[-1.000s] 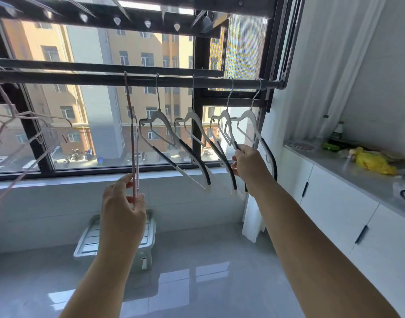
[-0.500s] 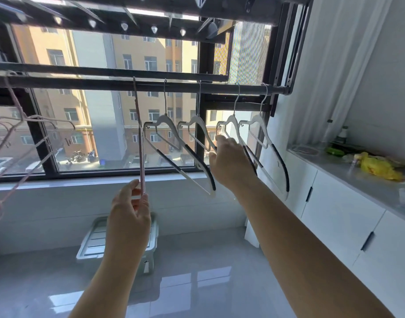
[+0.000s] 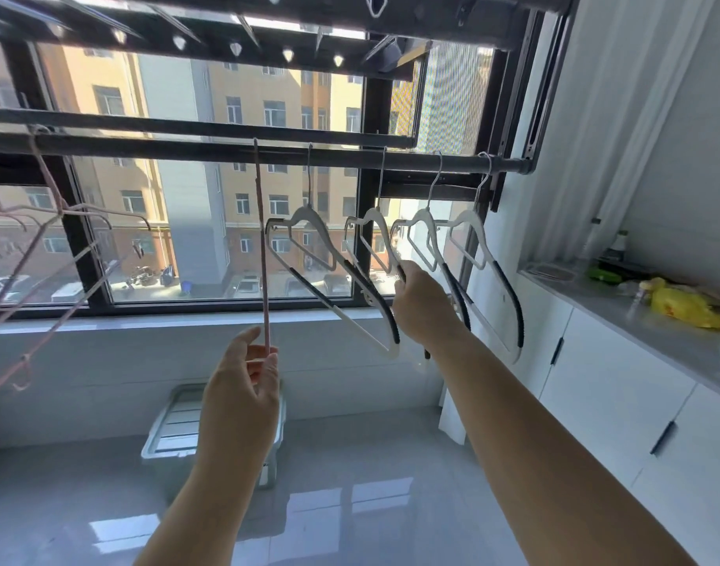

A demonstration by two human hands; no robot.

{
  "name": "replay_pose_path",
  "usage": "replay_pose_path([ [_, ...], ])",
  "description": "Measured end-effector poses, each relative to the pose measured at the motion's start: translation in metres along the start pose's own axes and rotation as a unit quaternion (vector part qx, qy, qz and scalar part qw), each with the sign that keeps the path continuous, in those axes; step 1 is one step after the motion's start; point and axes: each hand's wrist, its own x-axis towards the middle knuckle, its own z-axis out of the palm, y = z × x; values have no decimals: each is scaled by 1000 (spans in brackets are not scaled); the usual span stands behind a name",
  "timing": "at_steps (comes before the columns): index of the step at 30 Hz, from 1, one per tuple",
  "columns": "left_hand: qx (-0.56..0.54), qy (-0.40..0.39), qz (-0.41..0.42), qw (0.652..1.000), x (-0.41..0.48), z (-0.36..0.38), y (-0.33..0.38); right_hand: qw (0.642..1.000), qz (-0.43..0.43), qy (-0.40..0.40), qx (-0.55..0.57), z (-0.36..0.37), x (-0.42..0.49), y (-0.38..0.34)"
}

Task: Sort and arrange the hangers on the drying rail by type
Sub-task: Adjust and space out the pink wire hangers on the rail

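Note:
A dark drying rail (image 3: 211, 151) runs across the window. Several white hangers with black grip strips (image 3: 384, 316) hang from its right half. My right hand (image 3: 421, 304) grips the lower arm of one of the middle white hangers (image 3: 380, 239). A thin pink hanger (image 3: 262, 247) hangs edge-on left of them; my left hand (image 3: 248, 381) pinches its bottom end. More pink wire hangers (image 3: 44, 255) dangle tangled at the far left of the rail.
A white plastic storage box (image 3: 174, 435) sits on the glossy floor below the window. White cabinets with a grey counter (image 3: 635, 320) line the right wall, holding a yellow bag (image 3: 684, 306) and bottles. A curtain hangs beside the rail's right end.
My right hand has moved left along the white hangers, from the rightmost pair to a middle one. My left hand keeps holding the pink hanger.

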Motion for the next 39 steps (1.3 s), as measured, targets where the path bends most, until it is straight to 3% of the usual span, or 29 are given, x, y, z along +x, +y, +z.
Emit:
replay_pose_path([
  [6,-6,-3,-2,1000,0,-1,0,999,9,-3,-30,-6,-1,2],
  [9,-9,-1,-3,1000,-1,-2,-2,991,12,11,-135,-8,-5,-8],
  [12,-19,-1,-1,1000,-2,-4,-3,957,-102,133,-238,-4,-11,-23],
  [14,-25,5,-1,1000,-2,-6,-4,945,-161,159,-235,4,-12,-33],
  [17,-25,16,1,1000,-2,-10,-7,963,-148,81,-209,18,-10,-41],
  [21,-37,9,-6,999,-2,-13,-12,945,-89,-21,-313,30,-10,-38],
  [29,-42,-22,-4,999,-3,-15,-19,977,-78,13,-199,36,-16,-42],
  [39,-68,-30,-18,997,-1,-14,-21,974,-96,40,-203,34,-18,-34],
])
